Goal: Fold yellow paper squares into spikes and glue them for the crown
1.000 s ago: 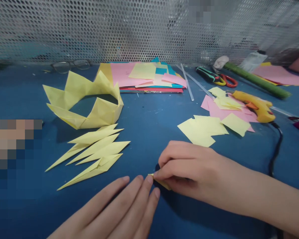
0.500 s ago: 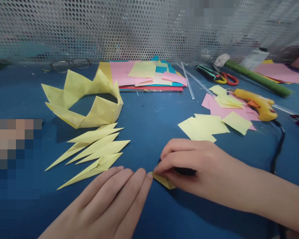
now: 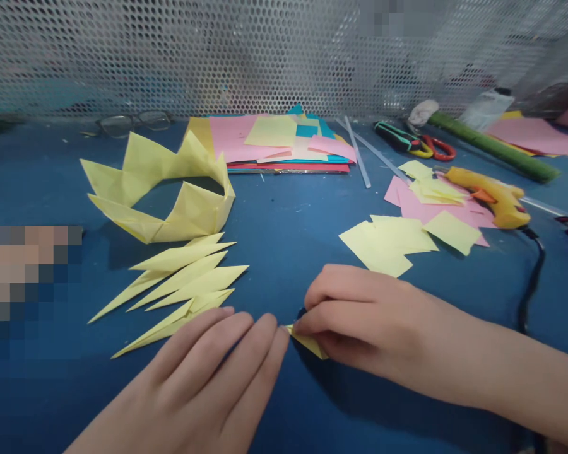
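A small folded piece of yellow paper [image 3: 312, 345] lies low over the blue table between my hands, mostly covered by fingers. My right hand [image 3: 364, 321] pinches its upper part between thumb and fingers. At its left tip, my left hand [image 3: 208, 378] holds it with the fingertips, fingers lined up together and the thumb hidden. Several folded yellow paper spikes [image 3: 184, 287] lie just beyond my left fingers. Behind them stands a ring of pointed folded yellow paper [image 3: 199, 211], like a crown. Loose yellow paper squares [image 3: 383, 243] rest beyond my right hand.
A stack of coloured paper [image 3: 246, 135] lies at the back, beside clear glue sticks [image 3: 357, 151]. To the right are a yellow glue gun [image 3: 490, 192] with its black cord, scissors [image 3: 438, 148] and a green stem [image 3: 492, 145]. Eyeglasses [image 3: 118, 125] sit back left by the perforated metal screen [image 3: 170, 57].
Both hands stay at the folded yellow paper, with only slight shifts of the fingers. The right fingers have closed in a little over it. Everything else lies as before.
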